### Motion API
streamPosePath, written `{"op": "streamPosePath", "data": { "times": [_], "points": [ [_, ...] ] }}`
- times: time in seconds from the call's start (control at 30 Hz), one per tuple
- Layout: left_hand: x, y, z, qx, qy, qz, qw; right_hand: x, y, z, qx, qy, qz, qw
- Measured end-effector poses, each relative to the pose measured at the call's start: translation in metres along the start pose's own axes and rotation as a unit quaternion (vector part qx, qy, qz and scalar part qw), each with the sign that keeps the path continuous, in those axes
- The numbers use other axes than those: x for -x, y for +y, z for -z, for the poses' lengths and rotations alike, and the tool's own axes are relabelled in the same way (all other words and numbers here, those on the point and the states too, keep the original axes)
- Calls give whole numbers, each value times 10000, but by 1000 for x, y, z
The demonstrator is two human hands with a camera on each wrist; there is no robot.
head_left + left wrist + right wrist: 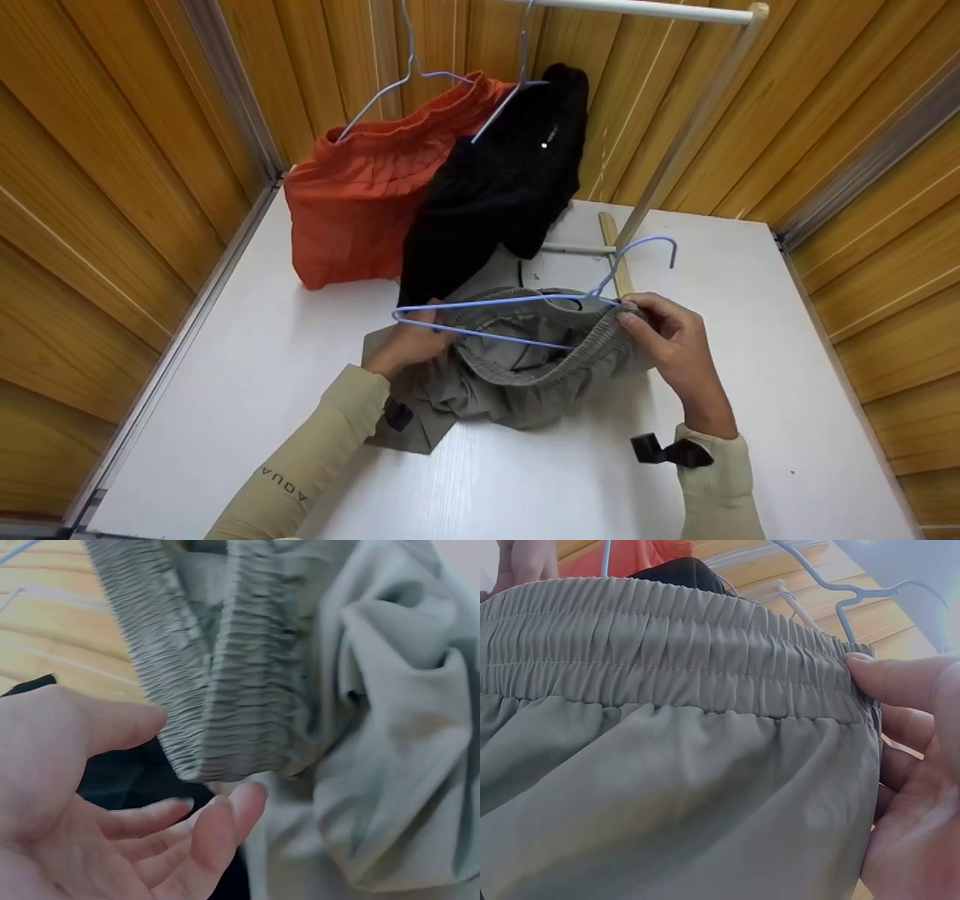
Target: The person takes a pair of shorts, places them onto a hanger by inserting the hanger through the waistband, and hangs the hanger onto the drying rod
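Grey elastic-waist shorts (517, 397) lie bunched on the table, their waistband (682, 652) spread into a loop. A blue wire hanger (487, 304) crosses the waist opening; its right end goes inside the waistband, while its left end sticks out over my left wrist. My right hand (675, 345) pinches the right side of the waistband between thumb and fingers, beside the hanger's shoulder. At the other side is my left hand (416, 341). In the left wrist view its thumb and loosely extended fingers (214, 832) lie around the waistband's end without closing on it.
Behind hang orange shorts (352, 217) and a black garment (487, 187) on wire hangers from a rack with a white rail (645, 9). The rack's foot (616, 255) stands on the white table (780, 360). Wood-patterned walls (90, 187) enclose the table's back and sides.
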State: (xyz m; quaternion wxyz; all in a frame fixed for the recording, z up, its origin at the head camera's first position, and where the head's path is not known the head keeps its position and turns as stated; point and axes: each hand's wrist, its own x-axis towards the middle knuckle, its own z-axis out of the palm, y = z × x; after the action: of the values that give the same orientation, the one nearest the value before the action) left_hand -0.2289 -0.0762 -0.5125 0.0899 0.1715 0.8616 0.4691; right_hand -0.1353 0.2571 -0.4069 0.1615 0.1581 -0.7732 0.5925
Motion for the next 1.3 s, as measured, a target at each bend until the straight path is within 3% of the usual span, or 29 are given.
{"op": "streamPosePath", "data": {
  "times": [0.13, 0.2, 0.37, 0.53, 0.67, 0.87, 1.13, 1.3],
  "points": [
    [-2, -2, -7, -508, 182, -56, 9985, 1, 1, 1, -230, -43, 45, 9997],
    [-3, -2, -10, -534, 154, 21, 9984, 1, 1, 2, -307, -48, 39, 9995],
    [-4, -1, -14, -204, -117, 447, 9987, 1, 0, 5, -374, -10, 55, 9993],
    [-5, 0, -17, -182, -293, 702, 9969, 0, -1, 4, -474, 105, 107, 9988],
    [-6, 0, -20, -245, -327, 682, 9968, 1, 0, 4, -601, 166, 192, 9979],
    [-6, 0, -22, -546, 0, 412, 9977, 3, 1, 6, -742, 389, 200, 9963],
    [-6, 4, -12, -311, 148, 368, 9987, 4, 2, 8, -802, 499, 110, 9955],
    [-6, 7, -4, -120, 151, 523, 9984, 4, 2, 10, -814, 561, 93, 9951]
  ]
}}
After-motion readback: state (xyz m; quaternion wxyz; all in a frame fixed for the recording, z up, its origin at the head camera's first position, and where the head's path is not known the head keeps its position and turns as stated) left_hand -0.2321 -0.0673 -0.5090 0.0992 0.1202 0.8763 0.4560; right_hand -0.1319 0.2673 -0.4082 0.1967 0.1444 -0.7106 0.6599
